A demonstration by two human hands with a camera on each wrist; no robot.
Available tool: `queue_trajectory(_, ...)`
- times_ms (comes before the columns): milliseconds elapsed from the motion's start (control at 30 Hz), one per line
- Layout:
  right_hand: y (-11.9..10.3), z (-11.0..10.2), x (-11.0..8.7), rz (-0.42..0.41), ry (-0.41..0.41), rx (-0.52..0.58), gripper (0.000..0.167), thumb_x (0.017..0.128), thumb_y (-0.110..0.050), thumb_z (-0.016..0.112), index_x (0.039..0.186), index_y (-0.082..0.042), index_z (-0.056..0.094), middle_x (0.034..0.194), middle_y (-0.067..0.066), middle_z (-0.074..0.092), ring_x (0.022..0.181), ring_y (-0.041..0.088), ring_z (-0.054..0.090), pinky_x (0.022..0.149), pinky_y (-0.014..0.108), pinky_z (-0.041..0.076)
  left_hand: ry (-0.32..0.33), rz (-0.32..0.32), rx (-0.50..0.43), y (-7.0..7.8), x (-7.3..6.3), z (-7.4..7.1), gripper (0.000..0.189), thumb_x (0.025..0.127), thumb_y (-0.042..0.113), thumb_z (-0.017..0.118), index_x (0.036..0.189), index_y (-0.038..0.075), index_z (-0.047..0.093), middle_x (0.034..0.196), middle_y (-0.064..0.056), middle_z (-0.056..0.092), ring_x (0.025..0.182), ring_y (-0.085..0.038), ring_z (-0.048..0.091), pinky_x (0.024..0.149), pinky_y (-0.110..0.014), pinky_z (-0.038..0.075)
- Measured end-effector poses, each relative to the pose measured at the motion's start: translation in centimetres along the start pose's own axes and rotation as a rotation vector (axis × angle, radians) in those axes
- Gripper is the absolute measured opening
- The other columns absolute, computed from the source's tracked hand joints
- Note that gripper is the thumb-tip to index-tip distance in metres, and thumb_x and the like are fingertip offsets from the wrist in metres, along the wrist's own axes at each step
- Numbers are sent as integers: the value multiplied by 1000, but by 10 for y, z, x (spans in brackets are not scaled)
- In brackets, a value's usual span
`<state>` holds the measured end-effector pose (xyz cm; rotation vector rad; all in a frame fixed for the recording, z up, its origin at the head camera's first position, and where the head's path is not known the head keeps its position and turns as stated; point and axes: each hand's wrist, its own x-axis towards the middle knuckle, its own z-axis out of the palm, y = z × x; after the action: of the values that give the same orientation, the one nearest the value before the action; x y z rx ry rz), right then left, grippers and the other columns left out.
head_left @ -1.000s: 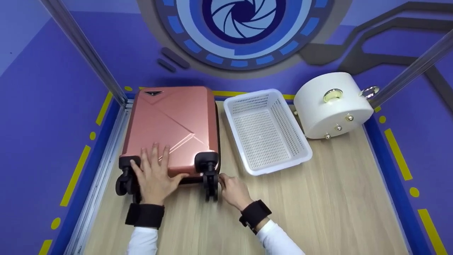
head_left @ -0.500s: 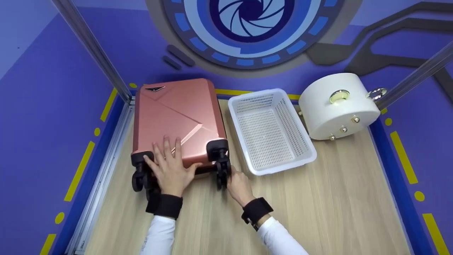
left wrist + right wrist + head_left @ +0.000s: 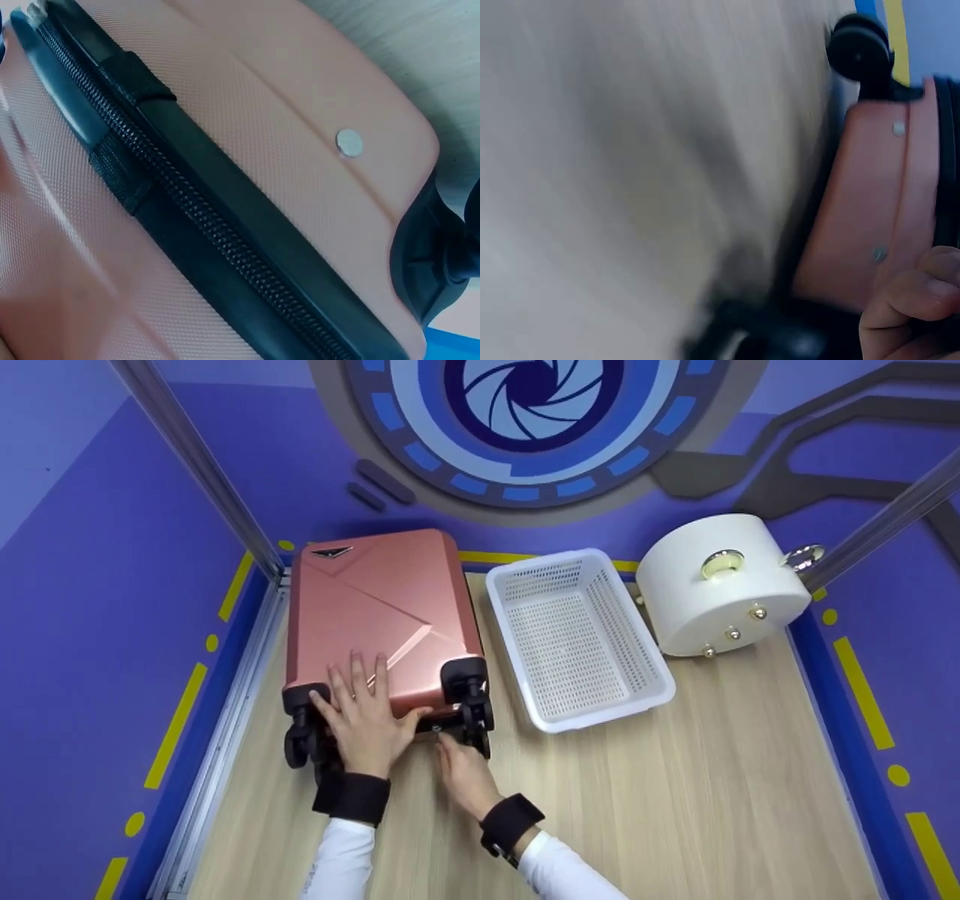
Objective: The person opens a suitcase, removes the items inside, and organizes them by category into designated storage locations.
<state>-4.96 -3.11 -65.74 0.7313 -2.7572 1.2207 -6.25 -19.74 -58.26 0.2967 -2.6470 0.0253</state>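
A rose-pink hard-shell suitcase (image 3: 375, 607) lies flat on the floor, its wheeled end facing me. Fingers spread, my left hand (image 3: 367, 727) rests on its near edge between the black wheels, the thumb reaching toward the right wheel (image 3: 474, 712). My right hand (image 3: 466, 776) is low at the near end, fingers curled, pinching the small zipper pull (image 3: 437, 729) just left of that wheel. In the left wrist view the black zipper (image 3: 217, 232) runs shut along the suitcase's end. In the right wrist view my right hand's curled fingers (image 3: 911, 300) lie against the zipper side.
A white perforated plastic basket (image 3: 531, 690) stands right of the suitcase. Beyond it a cream cylindrical bag (image 3: 697, 585) with gold studs lies on its side by the back wall. Blue walls and a metal rail (image 3: 225, 750) bound the wooden floor.
My right hand has slid left from beside the right wheel to the suitcase's near end. The suitcase, left hand and surroundings have shifted right in the head view.
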Motion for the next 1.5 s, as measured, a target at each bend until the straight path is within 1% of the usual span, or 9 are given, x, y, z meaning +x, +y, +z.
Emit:
queue_trajectory(267, -9, 6, 6, -27, -30, -83, 18, 106, -8, 57, 116, 0, 70, 87, 14, 79, 74, 28, 78, 58, 38, 59, -4, 9, 10, 2, 1, 3, 122, 66, 85, 75, 163, 18, 41, 167, -21, 39, 152, -54, 35, 114, -81, 28)
queue_trajectory(433, -6, -4, 3, -9, -61, -25, 19, 106, -9, 58, 119, -2, 70, 87, 9, 78, 72, 18, 74, 58, 32, 57, 35, 1, -237, -4, -4, 5, 108, 73, 67, 84, 159, 15, 46, 166, -24, 38, 154, -54, 29, 116, -83, 17)
queue_trajectory(600, -8, -29, -3, -80, -17, 53, 24, 102, -8, 63, 125, -4, 69, 81, 4, 73, 67, 8, 63, 62, 25, 55, 165, 27, -429, -9, -34, 10, 80, 83, 31, 81, 154, 9, 51, 161, -28, 40, 150, -54, 33, 119, -79, 20)
queue_trajectory(800, -15, -73, 14, -256, 126, 185, 27, 98, -1, 67, 125, -3, 69, 89, 6, 73, 69, 8, 60, 66, 21, 54, 252, -35, -527, 5, -80, 20, 70, 75, 12, 82, 139, -2, 58, 138, -30, 46, 124, -50, 47, 101, -60, 45)
queue_trajectory(867, -16, -86, 29, -327, 204, 200, 28, 96, 2, 67, 124, -1, 69, 101, 12, 76, 79, 15, 69, 75, 26, 59, 197, -90, -546, 13, -92, 23, 58, 76, 12, 83, 128, -2, 62, 125, -24, 54, 110, -44, 54, 89, -54, 48)
queue_trajectory(1000, -14, -103, 66, -373, 304, 126, 31, 95, -2, 68, 126, -1, 69, 118, 16, 72, 108, 28, 70, 99, 39, 57, -53, -240, -568, 29, -101, 30, 40, 87, 26, 79, 117, 2, 66, 103, -12, 70, 92, -36, 68, 80, -53, 51)
queue_trajectory(1133, -4, -102, 94, -341, 198, -45, 41, 100, -21, 67, 139, -9, 65, 147, 17, 59, 141, 40, 52, 118, 57, 42, -254, -355, -547, 39, -94, 37, 41, 95, 43, 74, 113, 7, 70, 98, -11, 77, 89, -38, 73, 79, -57, 54)
queue_trajectory(1300, 9, -90, 98, -289, -43, -120, 54, 104, -40, 60, 152, -15, 57, 167, 9, 42, 158, 44, 29, 125, 59, 32, -322, -394, -533, 46, -80, 42, 39, 97, 52, 70, 92, 14, 71, 76, -8, 75, 75, -39, 73, 65, -57, 54)
queue_trajectory(1500, 14, -84, 95, -254, -81, -66, 74, 94, -52, 71, 157, -19, 51, 170, 3, 37, 161, 38, 22, 125, 57, 34, -324, -337, -547, 46, -76, 45, 37, 105, 39, 62, 81, 11, 66, 68, -16, 71, 68, -42, 72, 58, -57, 51)
